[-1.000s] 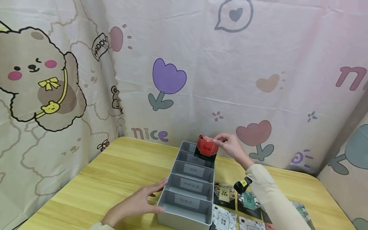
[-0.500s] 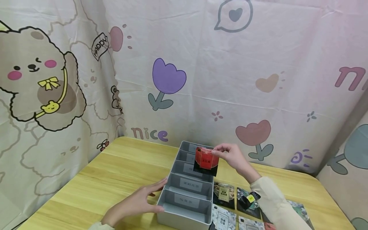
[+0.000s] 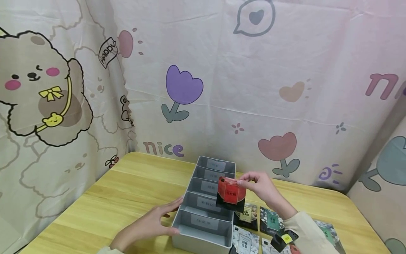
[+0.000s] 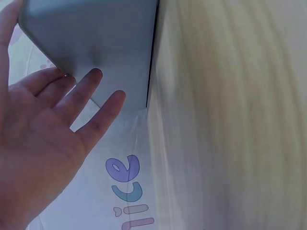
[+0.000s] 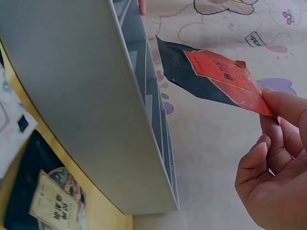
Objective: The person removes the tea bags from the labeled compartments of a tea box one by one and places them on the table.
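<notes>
My right hand (image 3: 264, 190) pinches a red and black tea sachet (image 3: 231, 194) by its top corner, between thumb and fingers. The sachet hangs over the right side of a long grey divided box (image 3: 201, 243), in front of its middle compartments. In the right wrist view the sachet (image 5: 211, 74) is seen edge-tilted above the box rim, its lower end toward the box. My left hand (image 3: 155, 220) rests at the box's left side, thumb near the front corner. The left wrist view shows its fingers (image 4: 108, 112) spread and nearly straight against the grey wall (image 4: 110, 43).
Inside the box, paper labels (image 3: 204, 222) with characters mark the dividers. Several sachets lie on the wooden table (image 3: 127, 190) right of the box: a yellow-labelled one (image 3: 245, 215), a green-labelled one (image 3: 272, 220) and a white one (image 3: 244, 241). A patterned cloth (image 3: 219, 70) hangs behind.
My right hand has brought the red sachet from the far compartments toward me and lower along the box's right side. The left hand has stayed at the box.
</notes>
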`<state>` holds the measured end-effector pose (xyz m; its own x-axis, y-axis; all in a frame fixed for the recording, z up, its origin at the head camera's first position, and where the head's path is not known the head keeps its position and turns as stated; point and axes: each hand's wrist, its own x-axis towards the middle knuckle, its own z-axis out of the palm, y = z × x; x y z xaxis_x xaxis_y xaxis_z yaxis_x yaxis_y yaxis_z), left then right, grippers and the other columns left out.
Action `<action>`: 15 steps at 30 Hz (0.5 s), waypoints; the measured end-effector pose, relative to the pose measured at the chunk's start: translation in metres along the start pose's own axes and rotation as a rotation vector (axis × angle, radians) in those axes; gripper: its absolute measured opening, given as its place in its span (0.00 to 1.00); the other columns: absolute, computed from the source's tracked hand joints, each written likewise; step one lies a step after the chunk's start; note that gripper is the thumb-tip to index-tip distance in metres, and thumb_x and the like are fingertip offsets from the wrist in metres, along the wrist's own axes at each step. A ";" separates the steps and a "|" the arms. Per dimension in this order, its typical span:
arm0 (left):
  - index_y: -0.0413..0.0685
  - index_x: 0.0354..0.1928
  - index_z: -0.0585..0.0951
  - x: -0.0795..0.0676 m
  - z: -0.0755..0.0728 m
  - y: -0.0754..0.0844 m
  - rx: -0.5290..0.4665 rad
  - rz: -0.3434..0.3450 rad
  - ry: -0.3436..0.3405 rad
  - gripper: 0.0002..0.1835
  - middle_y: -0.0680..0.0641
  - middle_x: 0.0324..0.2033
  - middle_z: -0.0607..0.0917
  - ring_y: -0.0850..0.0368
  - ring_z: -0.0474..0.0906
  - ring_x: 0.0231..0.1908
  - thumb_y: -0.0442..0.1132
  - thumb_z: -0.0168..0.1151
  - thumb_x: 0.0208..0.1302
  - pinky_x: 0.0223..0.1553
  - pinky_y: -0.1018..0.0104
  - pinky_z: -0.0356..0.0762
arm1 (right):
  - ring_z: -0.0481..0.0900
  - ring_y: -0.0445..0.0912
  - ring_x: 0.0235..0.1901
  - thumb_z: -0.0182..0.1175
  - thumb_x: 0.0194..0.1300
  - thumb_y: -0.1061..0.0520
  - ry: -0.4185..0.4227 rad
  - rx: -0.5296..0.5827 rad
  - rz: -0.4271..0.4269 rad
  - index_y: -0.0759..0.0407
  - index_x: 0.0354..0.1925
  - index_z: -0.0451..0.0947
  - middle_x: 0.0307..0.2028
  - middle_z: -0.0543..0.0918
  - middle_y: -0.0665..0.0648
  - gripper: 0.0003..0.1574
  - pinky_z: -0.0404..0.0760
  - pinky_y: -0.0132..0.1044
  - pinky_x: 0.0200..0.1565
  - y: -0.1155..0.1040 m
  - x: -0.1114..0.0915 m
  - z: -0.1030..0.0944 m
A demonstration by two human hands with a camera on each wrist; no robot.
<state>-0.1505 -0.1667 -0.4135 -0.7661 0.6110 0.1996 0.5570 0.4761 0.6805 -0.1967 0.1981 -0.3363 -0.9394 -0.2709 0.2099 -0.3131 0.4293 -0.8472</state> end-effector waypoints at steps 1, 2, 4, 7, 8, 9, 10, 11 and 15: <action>0.44 0.73 0.60 0.000 0.000 0.001 0.008 -0.005 0.000 0.45 0.41 0.70 0.62 0.37 0.67 0.62 0.52 0.69 0.58 0.53 0.39 0.71 | 0.72 0.51 0.38 0.65 0.63 0.57 -0.007 0.013 0.009 0.64 0.36 0.83 0.33 0.83 0.56 0.09 0.72 0.43 0.39 0.000 -0.003 0.000; 0.45 0.73 0.60 0.000 0.000 0.001 0.014 -0.008 0.000 0.46 0.41 0.70 0.62 0.36 0.67 0.62 0.52 0.69 0.58 0.53 0.36 0.70 | 0.72 0.51 0.38 0.65 0.63 0.57 -0.014 0.029 0.019 0.64 0.36 0.83 0.34 0.83 0.56 0.10 0.72 0.43 0.40 0.001 -0.006 -0.001; 0.45 0.73 0.60 0.000 0.000 0.001 0.021 -0.010 0.000 0.46 0.41 0.70 0.62 0.36 0.67 0.62 0.53 0.69 0.58 0.54 0.34 0.68 | 0.73 0.51 0.39 0.64 0.64 0.57 -0.028 0.061 0.033 0.66 0.37 0.82 0.34 0.83 0.56 0.11 0.73 0.44 0.42 0.002 -0.011 -0.003; 0.44 0.73 0.60 0.000 0.000 0.001 -0.008 0.001 -0.002 0.45 0.40 0.70 0.62 0.39 0.68 0.61 0.51 0.69 0.58 0.53 0.42 0.73 | 0.73 0.50 0.39 0.62 0.65 0.58 -0.051 0.099 0.044 0.69 0.38 0.81 0.34 0.82 0.57 0.12 0.73 0.44 0.42 0.004 -0.019 -0.008; 0.43 0.73 0.60 0.000 0.000 0.000 -0.019 0.004 -0.002 0.45 0.40 0.70 0.62 0.41 0.68 0.61 0.50 0.69 0.58 0.53 0.46 0.74 | 0.73 0.49 0.38 0.62 0.65 0.58 -0.058 0.104 0.051 0.69 0.39 0.81 0.35 0.82 0.57 0.13 0.73 0.44 0.42 0.005 -0.021 -0.009; 0.42 0.73 0.60 0.000 0.000 0.000 -0.032 0.007 -0.003 0.45 0.39 0.70 0.62 0.42 0.68 0.62 0.50 0.69 0.58 0.53 0.49 0.76 | 0.73 0.49 0.38 0.62 0.65 0.58 -0.063 0.108 0.059 0.70 0.39 0.80 0.35 0.82 0.57 0.13 0.74 0.43 0.42 0.006 -0.023 -0.011; 0.42 0.73 0.60 0.000 0.000 0.000 -0.039 0.007 -0.004 0.45 0.39 0.70 0.62 0.43 0.68 0.62 0.50 0.69 0.58 0.52 0.53 0.76 | 0.73 0.48 0.38 0.62 0.65 0.58 -0.070 0.113 0.067 0.70 0.39 0.80 0.35 0.82 0.56 0.13 0.74 0.43 0.42 0.007 -0.025 -0.013; 0.42 0.73 0.60 0.000 0.000 -0.001 -0.046 0.005 -0.005 0.45 0.39 0.70 0.62 0.44 0.68 0.62 0.49 0.70 0.58 0.52 0.55 0.77 | 0.73 0.48 0.38 0.62 0.66 0.57 -0.076 0.116 0.075 0.70 0.39 0.80 0.35 0.81 0.56 0.14 0.74 0.43 0.41 0.009 -0.027 -0.015; 0.44 0.73 0.60 0.001 -0.001 0.000 -0.019 -0.015 -0.008 0.45 0.41 0.70 0.62 0.39 0.67 0.62 0.51 0.69 0.58 0.53 0.50 0.75 | 0.74 0.47 0.37 0.61 0.66 0.57 -0.093 0.130 0.105 0.71 0.40 0.79 0.35 0.81 0.56 0.15 0.76 0.42 0.42 0.016 -0.036 -0.021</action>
<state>-0.1515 -0.1675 -0.4127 -0.7718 0.6089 0.1833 0.5390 0.4736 0.6966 -0.1707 0.2333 -0.3471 -0.9472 -0.3114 0.0766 -0.1881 0.3460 -0.9192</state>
